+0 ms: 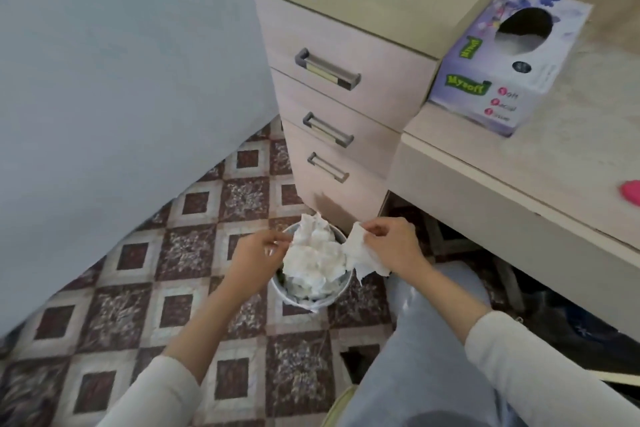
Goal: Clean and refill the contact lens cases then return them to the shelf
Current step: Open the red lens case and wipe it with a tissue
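Both my hands hover over a small round waste bin [277, 282] on the floor, which is heaped with crumpled white tissues [317, 255]. My right hand [391, 246] pinches a used white tissue [363, 255] at its top corner, and the tissue hangs over the bin's right rim. My left hand [258, 253] is at the bin's left side with its fingers curled against the edge of the tissue heap; what it holds is unclear. A pink object [631, 192], partly cut off, lies on the desk at the right. No lens case is plainly visible.
A purple tissue box [498, 80] stands on the beige desk [554, 156]. A three-drawer unit [332, 104] rises just behind the bin. A pale wall fills the left. The floor is patterned tile [194, 270]. My knee in grey trousers [433, 340] is right of the bin.
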Tool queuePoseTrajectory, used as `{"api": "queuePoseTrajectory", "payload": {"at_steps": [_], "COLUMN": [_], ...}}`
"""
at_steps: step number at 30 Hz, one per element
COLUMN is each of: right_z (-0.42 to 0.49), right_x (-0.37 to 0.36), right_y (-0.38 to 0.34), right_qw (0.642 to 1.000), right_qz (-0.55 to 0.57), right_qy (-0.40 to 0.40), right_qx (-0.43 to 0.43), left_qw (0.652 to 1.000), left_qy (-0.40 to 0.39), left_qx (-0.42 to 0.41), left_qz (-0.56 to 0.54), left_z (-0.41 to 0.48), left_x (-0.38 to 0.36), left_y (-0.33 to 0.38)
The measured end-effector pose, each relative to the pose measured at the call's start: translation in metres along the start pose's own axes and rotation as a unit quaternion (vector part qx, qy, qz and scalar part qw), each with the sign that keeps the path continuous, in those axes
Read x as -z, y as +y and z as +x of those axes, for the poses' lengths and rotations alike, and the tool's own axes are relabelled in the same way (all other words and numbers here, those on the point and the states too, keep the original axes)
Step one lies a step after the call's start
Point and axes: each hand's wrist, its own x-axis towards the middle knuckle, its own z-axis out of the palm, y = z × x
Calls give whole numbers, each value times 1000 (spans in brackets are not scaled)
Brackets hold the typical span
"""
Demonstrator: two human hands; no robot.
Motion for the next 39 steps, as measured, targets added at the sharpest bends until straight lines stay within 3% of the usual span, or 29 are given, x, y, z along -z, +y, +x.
{"api": "queuePoseTrajectory", "payload": {"at_steps": [7, 10, 22, 27, 32, 39], "right_z": [34, 39, 54, 56, 56, 55], "right_x": [-60, -79, -105, -104, -101, -83], "right_y": [5, 7, 21, 27, 36, 31], "right_qw": [997, 998, 981, 950, 949, 959], "right_qz": [-25, -40, -42, -71, -61, -72], "right_qy": [-36, -34, -176, -285, -279, -251], "right_qx": [-59, -45, -68, -105, -138, -107], "left_qw": [999, 999, 997, 997, 997, 997], "left_qy": [6, 8, -14, -18, -25, -32], "left_qx": [37, 43, 71, 70, 76, 73], "left_qz": [6, -2, -11, -12, -18, -11], "left_z": [5, 6, 12, 15, 17, 19], "left_x": [9, 10, 5, 5, 4, 3], "left_y": [-34, -44, -61, -60, -61, -47]}}
